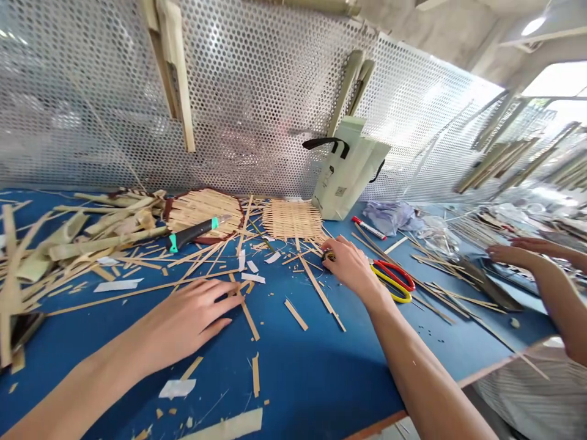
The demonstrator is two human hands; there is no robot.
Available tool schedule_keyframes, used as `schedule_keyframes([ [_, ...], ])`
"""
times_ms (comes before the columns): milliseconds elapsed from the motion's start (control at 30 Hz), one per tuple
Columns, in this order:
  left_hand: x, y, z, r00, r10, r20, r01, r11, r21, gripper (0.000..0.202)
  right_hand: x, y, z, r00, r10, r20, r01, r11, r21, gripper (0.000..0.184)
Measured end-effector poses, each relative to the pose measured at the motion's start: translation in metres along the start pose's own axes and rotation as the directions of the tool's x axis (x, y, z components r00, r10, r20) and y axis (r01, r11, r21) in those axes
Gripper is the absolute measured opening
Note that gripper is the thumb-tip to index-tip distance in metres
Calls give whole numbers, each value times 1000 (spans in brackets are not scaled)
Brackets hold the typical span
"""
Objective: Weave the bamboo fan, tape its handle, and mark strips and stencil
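Note:
My left hand (195, 311) lies palm down over the blue table, fingers stretched out and slightly apart. Its fingertips are by a thin bamboo strip (250, 321) and hold nothing that I can see. Curled fingers of my right hand (348, 266) close on a small dark round object (328, 255), mostly covered, its kind unclear. Just right of that wrist are the red and yellow handles of scissors (409, 281); their blades are hidden. Beyond my hands lie a woven bamboo piece (292, 219) with loose strip ends and a rounded, dark-edged bamboo piece (202, 211).
A black and teal utility knife (195, 233) rests on the rounded piece. Bamboo scraps (68, 241) heap up at left. At the back stand a pale green bag (343, 177) and a perforated metal panel (257, 91); a red marker (369, 228) lies nearby. Another person's hands (527, 260) are at right.

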State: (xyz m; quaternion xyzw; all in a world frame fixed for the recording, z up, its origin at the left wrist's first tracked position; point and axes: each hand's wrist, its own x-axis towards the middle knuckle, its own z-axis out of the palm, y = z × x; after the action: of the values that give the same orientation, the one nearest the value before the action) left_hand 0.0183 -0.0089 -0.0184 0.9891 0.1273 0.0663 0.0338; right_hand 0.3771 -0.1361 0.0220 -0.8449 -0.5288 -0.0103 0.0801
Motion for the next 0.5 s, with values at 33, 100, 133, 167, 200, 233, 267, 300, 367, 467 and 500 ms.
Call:
schedule_keyframes([
  [33,-1,-2,2,1000,-1,-23,1,1000,3,42,2,3,0,1000,21,-1,-21,1000,1,32],
  [100,-1,-6,3,998,14,-69,-14,1000,-2,41,4,8,-1,998,62,2,-62,998,6,35],
  [133,-1,-8,3,996,26,-81,-27,1000,-10,41,5,9,-1,997,77,10,-77,997,12,34],
  [167,-1,-8,2,995,37,-90,-39,999,-20,41,6,10,-2,996,89,20,-89,996,19,33],
  [200,-1,-9,1,995,41,-96,-44,999,-30,42,6,11,-2,995,96,31,-97,995,30,30],
  [233,-1,-9,1,994,40,-101,-44,998,-39,43,5,11,-2,994,100,42,-102,994,42,28],
  [267,-1,-9,0,994,34,-100,-39,998,-43,42,5,10,-3,994,97,50,-100,993,56,27],
  [300,-2,-9,0,995,25,-94,-29,999,-42,41,5,10,-3,994,91,53,-95,993,72,28],
  [367,-3,-9,1,997,14,-71,-16,1000,-26,38,4,10,-5,996,76,37,-79,991,104,32],
  [467,-3,-9,1,999,19,-39,-19,1000,-11,35,7,17,-10,995,98,-35,-93,987,129,37],
  [500,-3,-9,0,999,23,-39,-24,1000,-14,35,9,21,-12,990,121,-66,-112,986,126,39],
])
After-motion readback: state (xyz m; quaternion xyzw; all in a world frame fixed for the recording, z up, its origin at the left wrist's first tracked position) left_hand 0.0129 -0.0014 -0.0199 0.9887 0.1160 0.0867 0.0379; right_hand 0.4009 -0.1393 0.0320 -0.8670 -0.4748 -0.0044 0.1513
